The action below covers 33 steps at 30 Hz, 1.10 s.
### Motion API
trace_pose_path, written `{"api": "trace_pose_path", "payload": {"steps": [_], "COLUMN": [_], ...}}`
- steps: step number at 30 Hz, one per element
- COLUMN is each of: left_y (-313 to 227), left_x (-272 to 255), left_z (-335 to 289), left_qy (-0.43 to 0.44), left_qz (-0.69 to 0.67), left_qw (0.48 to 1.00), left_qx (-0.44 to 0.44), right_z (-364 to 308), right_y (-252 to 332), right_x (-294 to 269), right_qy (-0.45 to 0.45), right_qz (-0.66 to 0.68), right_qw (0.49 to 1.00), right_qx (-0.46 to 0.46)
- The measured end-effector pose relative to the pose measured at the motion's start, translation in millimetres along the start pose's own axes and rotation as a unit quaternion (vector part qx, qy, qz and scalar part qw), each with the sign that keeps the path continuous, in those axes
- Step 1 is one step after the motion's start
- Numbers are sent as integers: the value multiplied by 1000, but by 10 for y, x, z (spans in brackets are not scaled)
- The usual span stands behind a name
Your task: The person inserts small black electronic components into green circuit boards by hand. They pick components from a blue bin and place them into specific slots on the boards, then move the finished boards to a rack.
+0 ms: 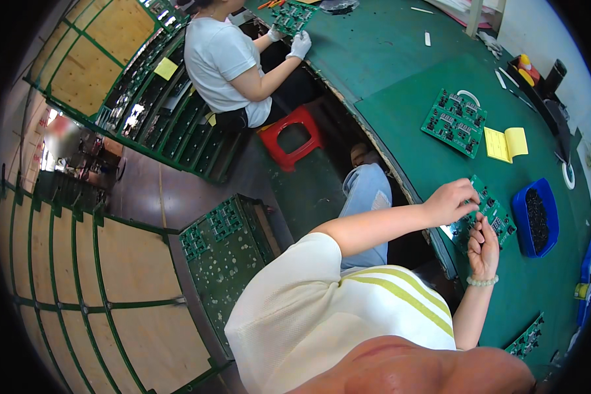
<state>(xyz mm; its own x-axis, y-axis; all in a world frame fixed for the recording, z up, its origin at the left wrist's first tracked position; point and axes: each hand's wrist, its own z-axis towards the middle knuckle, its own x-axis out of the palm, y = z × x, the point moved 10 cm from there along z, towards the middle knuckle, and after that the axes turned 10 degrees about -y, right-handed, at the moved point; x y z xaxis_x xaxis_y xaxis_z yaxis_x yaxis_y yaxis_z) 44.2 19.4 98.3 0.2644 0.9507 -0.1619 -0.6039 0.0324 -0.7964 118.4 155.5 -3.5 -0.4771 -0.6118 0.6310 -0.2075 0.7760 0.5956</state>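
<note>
The largest thing is a green bench [400, 108], its front edge slanting past me, its back edge along a wall. Off to my left, a person in a white top [220, 72] sits at the front edge, gloved hands on a green circuit board [291, 18]. Next in size is a red stool [299, 156] near that person.

My own circuit board [503, 225] is at the bench's front edge, under my hands. Its outer side runs roughly in line with that edge; my hands cover the middle, so I cannot tell its long axis. A flat board [454, 123] lies farther left. Just beyond mine sits a blue box [553, 220].

My left hand [459, 202] is above the board, fingers bent, tips close together. My right hand [483, 248] is partly curled, fingertips near the left's. I cannot tell whether either has hold of something. Smaller: a yellow notepad [498, 146], then black parts [537, 223] in the box.
</note>
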Motion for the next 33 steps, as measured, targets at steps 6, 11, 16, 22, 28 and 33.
{"api": "trace_pose_path", "payload": {"steps": [6,11,16,22,28,33], "left_y": [-39,-212,-227,181,648,795], "left_x": [198,261,330,327,-29,-68], "left_z": [-193,-208,-197,-333,-415,-434], "left_qy": [63,110,80,47,18,19], "left_qz": [-7,4,-33,-116,-97,-75], "left_qw": [998,993,996,974,943,947], "left_qx": [-24,47,15,-187,-317,-312], "right_z": [-151,-331,-366,-570,-696,-632], "right_y": [-235,-223,-160,-36,344,666], "right_x": [80,128,73,-56,-475,-652], "right_qy": [-44,-37,-52,-55,-78,-105], "right_qz": [-42,-38,-24,65,32,-19], "right_qw": [998,998,998,996,995,986], "right_qx": [-28,-24,-23,21,-62,-128]}}
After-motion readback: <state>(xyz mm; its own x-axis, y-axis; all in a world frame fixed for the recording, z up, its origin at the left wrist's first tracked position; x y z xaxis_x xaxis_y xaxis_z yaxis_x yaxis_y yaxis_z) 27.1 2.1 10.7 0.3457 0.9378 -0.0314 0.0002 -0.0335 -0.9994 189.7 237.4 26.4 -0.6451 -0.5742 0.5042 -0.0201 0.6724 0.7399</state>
